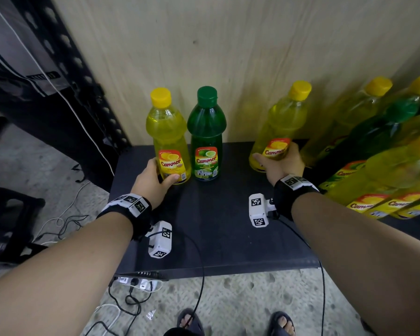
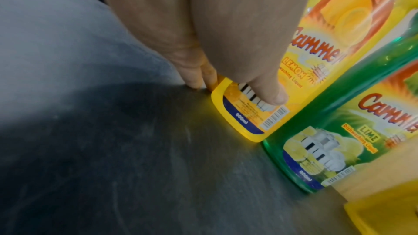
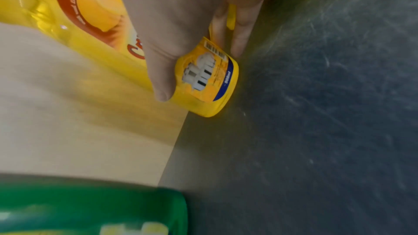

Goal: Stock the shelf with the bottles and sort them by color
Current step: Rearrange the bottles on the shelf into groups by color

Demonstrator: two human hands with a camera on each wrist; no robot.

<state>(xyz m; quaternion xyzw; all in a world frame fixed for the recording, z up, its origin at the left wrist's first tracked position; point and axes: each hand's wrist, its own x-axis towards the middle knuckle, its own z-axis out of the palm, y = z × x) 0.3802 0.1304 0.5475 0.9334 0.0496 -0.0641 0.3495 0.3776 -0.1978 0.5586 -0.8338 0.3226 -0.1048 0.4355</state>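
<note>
Pale wood-grain back panel (image 1: pixel 228 57) rising behind a dark, scuffed shelf board (image 1: pixel 216 226), perforated black upright (image 1: pixel 83 76) at the board's left rear corner. Speckled concrete floor (image 1: pixel 240 299) below the front edge, with a white power strip (image 1: pixel 136 282) and loose black cables (image 1: pixel 131 301) lying on it. Crowded at the right end of the shelf, a blurred cluster of yellow bottles (image 1: pixel 386 185) with a green one (image 1: pixel 383 127) among them. At the left rear, upright on the board, a yellow lemon dishwashing-liquid bottle (image 1: pixel 167 132) touching or just beside a green lime dishwashing-liquid bottle (image 1: pixel 206 134) on its right. Well apart to the right, a second yellow lemon bottle (image 1: pixel 279 127) tilted rightward, its base at the board near the back panel. Left hand (image 1: pixel 153 183) wrapped round the lower body of the first yellow bottle, thumb (image 2: pixel 269 94) pressed on the label's lower edge, fingers curled behind. Right hand (image 1: pixel 279 163) gripping the tilted bottle low down, thumb (image 3: pixel 161 85) across the label, fingers (image 3: pixel 242 37) behind. Black wristbands with white marker-tagged camera blocks (image 1: pixel 258 210) on both wrists.
</note>
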